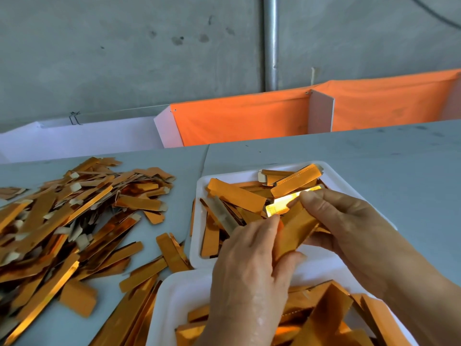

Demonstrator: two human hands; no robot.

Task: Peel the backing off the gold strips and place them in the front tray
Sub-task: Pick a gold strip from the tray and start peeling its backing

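Both hands are pinching one shiny gold foil strip (295,229) above a white foam tray (199,186) at three o'clock. The left hand (249,275) is gripping its near end, the right hand (341,221) its far end. A loose heap of gold strips (64,221) is lying at nine o'clock.

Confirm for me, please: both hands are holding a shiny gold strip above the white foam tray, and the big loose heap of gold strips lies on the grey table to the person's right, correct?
Not quite. The head view shows the big loose heap of gold strips on the grey table to the person's left, not right. The rest stands: the left hand and right hand hold a shiny gold strip above the white foam tray.
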